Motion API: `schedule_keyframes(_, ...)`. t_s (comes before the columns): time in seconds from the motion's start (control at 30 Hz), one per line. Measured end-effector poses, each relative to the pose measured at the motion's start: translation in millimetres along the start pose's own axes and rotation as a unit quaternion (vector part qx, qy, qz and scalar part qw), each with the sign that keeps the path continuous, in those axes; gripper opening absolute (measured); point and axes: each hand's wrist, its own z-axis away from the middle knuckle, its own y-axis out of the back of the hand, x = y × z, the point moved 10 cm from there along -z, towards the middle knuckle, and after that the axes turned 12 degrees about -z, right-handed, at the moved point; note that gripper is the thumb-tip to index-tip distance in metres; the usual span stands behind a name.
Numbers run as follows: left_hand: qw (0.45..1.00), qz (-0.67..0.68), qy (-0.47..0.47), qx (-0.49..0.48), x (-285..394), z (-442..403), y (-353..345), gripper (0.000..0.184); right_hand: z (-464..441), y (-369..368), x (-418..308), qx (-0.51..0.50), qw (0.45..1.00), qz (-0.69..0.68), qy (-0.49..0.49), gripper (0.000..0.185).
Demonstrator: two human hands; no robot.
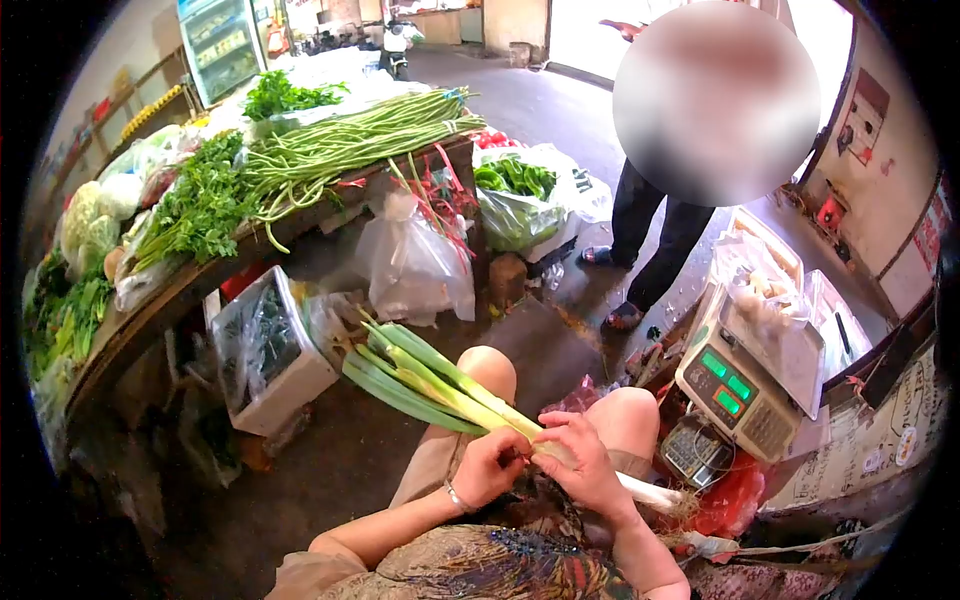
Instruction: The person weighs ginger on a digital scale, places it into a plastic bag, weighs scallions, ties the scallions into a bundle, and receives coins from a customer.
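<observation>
A bunch of leeks (440, 385) lies slanting across my lap. Its green leaves point up and left, and the white stems and roots (665, 497) show at the lower right. My right hand (582, 465) is closed around the pale middle of the bunch from above. Just to its left, my left hand (490, 468) has its fingers pinched together against the stalks. Whatever small thing lies between those fingertips is hidden. A bracelet (458, 498) circles my left wrist.
Long beans (350, 145) and leafy greens (195, 190) cover the stall at left. Below it stands a white foam box (270, 350); plastic bags (415, 260) hang nearby. At right are a digital scale (735, 385) and a calculator (697, 452). A person (655, 225) stands ahead.
</observation>
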Motion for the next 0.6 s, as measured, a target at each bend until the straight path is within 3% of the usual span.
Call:
schedule_keyframes(0.07,0.986,-0.111,-0.119,0.033,24,-1,5,0.021,-5,-2,6,0.007,0.999,-0.031,-0.025,0.018)
schedule_keyframes(0.2,0.950,-0.212,-0.228,-0.013,38,1,-4,0.023,-5,-12,31,-0.001,0.998,-0.048,-0.048,0.021)
schedule_keyframes(0.3,0.911,-0.282,-0.300,0.012,50,1,-8,0.031,-3,-14,35,0.000,0.997,-0.048,-0.054,0.021)
schedule_keyframes(0.53,0.895,-0.304,-0.326,0.021,46,0,-12,0.041,-4,-14,37,-0.004,0.999,-0.026,-0.038,0.019)
schedule_keyframes(0.6,0.932,-0.252,-0.260,-0.006,31,-4,-11,0.040,-4,-13,39,-0.002,0.999,-0.033,-0.041,0.018)
